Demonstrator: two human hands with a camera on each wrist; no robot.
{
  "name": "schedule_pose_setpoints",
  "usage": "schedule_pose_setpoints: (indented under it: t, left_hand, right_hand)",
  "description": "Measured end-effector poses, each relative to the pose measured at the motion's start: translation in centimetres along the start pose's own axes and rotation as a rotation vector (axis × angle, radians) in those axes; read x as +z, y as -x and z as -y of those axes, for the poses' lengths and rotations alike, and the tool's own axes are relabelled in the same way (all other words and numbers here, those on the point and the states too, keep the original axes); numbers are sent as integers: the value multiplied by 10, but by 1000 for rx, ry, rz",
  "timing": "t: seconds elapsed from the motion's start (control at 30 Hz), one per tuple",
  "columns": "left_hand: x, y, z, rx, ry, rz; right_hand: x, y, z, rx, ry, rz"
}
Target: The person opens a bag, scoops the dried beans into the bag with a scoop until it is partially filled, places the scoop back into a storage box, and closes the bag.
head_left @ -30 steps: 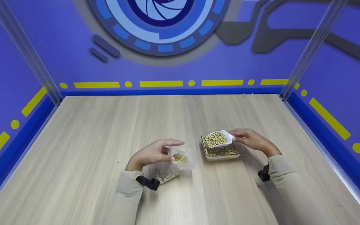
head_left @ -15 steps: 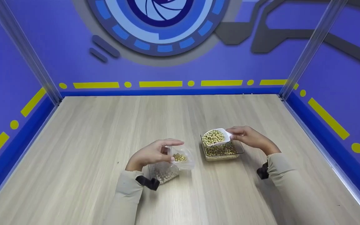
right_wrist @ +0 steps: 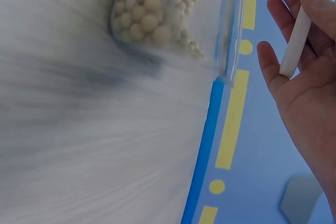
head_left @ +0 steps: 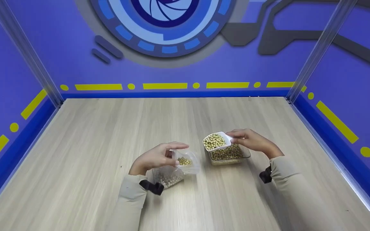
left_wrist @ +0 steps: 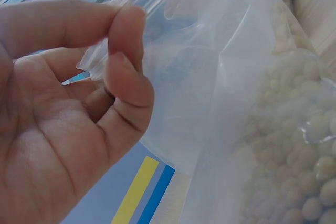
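Observation:
My left hand pinches the top edge of a clear plastic bag between thumb and fingers. The bag's mouth gapes, with round pale-yellow beans visible inside; its lower part shows behind the wrist. To the right, my right hand grips the handle of a white scoop heaped with the same kind of beans. That scoop is held level above the back left corner of a glass container, which holds more beans. In the right wrist view, the scoop's handle runs across the palm, its bowl outside the frame.
Both the bag and the container are on a pale wood-grain table. Blue printed panels with yellow marks enclose the back and sides. A dark strap mount sits on the left wrist, another mount on the right.
My right hand has moved the loaded scoop leftward, so its front lip now reaches past the container's left side. The left hand and bag have stayed put.

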State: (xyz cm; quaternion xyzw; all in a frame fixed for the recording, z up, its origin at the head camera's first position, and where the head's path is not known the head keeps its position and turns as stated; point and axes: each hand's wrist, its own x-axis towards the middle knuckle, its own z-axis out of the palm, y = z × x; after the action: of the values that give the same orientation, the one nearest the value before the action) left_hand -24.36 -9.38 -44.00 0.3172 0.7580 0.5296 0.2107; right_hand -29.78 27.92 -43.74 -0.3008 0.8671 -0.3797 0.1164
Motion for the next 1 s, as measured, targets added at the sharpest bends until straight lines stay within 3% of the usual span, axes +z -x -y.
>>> schedule_pose_setpoints:
  t: [1.0]
  left_hand:
    - [0,-1,1,9,24,2]
  right_hand:
    - [26,-25,34,-147,23,101]
